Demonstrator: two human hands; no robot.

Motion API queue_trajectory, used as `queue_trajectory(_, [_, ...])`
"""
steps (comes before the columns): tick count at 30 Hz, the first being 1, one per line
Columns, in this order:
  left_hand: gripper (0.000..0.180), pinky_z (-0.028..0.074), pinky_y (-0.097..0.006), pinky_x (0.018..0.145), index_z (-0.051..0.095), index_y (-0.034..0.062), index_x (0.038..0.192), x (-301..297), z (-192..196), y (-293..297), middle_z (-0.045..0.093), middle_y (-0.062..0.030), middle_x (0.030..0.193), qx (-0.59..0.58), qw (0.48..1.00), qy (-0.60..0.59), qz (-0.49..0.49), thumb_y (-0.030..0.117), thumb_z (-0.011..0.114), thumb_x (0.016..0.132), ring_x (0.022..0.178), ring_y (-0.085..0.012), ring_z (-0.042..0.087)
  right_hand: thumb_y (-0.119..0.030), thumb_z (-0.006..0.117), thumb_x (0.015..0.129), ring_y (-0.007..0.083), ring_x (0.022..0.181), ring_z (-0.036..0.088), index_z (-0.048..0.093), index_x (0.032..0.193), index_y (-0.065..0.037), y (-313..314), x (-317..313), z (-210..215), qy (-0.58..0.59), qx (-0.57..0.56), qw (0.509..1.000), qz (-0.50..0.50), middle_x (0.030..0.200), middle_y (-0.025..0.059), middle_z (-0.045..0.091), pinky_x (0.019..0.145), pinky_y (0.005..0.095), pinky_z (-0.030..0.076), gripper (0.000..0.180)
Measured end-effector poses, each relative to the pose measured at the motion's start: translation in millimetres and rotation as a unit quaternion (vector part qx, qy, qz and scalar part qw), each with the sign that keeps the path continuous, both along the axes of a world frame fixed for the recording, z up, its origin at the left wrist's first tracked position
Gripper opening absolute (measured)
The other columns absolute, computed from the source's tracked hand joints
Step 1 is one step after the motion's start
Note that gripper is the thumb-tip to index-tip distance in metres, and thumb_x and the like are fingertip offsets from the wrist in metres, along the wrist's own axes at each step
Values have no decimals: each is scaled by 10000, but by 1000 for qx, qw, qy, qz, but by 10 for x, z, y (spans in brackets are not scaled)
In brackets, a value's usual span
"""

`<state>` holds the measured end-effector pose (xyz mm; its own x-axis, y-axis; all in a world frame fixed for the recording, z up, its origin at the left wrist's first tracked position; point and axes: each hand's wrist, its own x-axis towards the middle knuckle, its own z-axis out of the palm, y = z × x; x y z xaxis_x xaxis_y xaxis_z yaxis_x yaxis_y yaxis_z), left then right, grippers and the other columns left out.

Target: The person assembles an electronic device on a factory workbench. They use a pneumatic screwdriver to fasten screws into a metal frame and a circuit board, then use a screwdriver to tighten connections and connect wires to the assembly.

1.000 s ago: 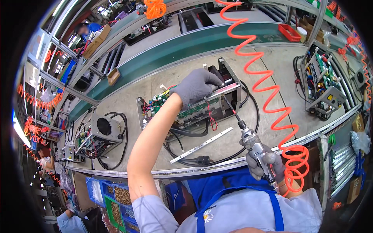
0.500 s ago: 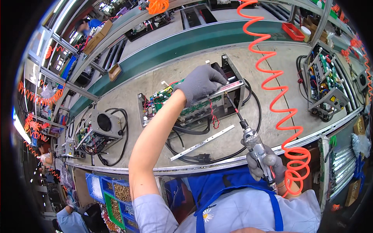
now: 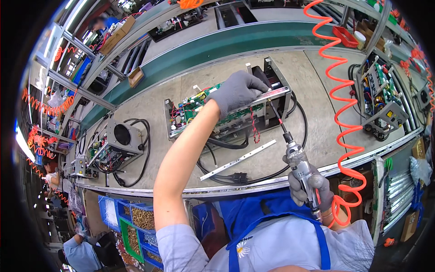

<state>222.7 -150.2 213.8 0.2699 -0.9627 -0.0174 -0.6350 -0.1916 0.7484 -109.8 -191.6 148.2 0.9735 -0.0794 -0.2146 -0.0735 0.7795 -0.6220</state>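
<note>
An open metal chassis [image 3: 277, 113] with green circuit boards [image 3: 199, 102] stands on the bench in front of me. My left hand [image 3: 240, 92], in a grey glove, reaches over it, fingers closed on the metal strip [image 3: 277, 94] along its near upper edge, close to the right end. My right hand [image 3: 312, 185], also gloved, is wrapped round an air screwdriver [image 3: 299, 165]. Its long bit points up and left, the tip at the strip's near side just below my left fingers. Whether it sits in a screw is too small to tell.
A loose metal strip [image 3: 238, 159] and a black power plug [image 3: 240, 177] lie nearer me. An orange coiled hose [image 3: 343, 129] hangs at right. Other units stand left [image 3: 118, 144] and right [image 3: 383, 95]. Parts bins [image 3: 131, 238] sit below the bench; a green conveyor [image 3: 190, 47] runs behind.
The screwdriver's tip has come up closer to the strip's near side. The coiled hose has swung right, and the whole view has shifted slightly. Both hands keep their holds.
</note>
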Motion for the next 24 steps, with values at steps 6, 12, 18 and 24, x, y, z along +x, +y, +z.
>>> queue_trajectory(6, [286, 531, -318, 820, 748, 66, 1062, -24, -11, -119, 743, -155, 973, -5, 996, -88, -16, 55, 625, 804, 852, -228, 705, -420, 716, 756, 129, 548, 552, 364, 1439, -21, 63, 38, 75, 15, -32, 999, -19, 815, 54, 545, 500, 299, 509, 866])
queue_trajectory(12, [329, 526, -347, 849, 741, 75, 1069, -19, -22, -79, 729, -170, 983, -23, 996, -75, -44, 64, 585, 780, 885, -286, 691, -466, 719, 764, 131, 531, 557, 374, 1432, -2, 75, 49, 168, 48, -89, 994, -34, 786, 61, 559, 480, 295, 517, 883])
queue_trajectory(18, [353, 520, -290, 828, 718, 46, 1133, -44, -49, -47, 746, -148, 973, -17, 997, -62, -38, -29, 573, 819, 858, -156, 678, -550, 742, 708, 143, 517, 552, 416, 1353, -5, 70, 105, 170, 93, -134, 986, -29, 766, 83, 557, 461, 308, 515, 905])
queue_trajectory(24, [317, 525, -327, 827, 721, 62, 1117, -27, -99, -46, 729, -164, 987, -31, 998, -36, -33, 27, 582, 835, 868, -247, 692, -400, 718, 774, 162, 520, 581, 420, 1310, -27, 58, 113, 151, 82, -94, 992, -29, 792, 96, 581, 467, 317, 530, 718])
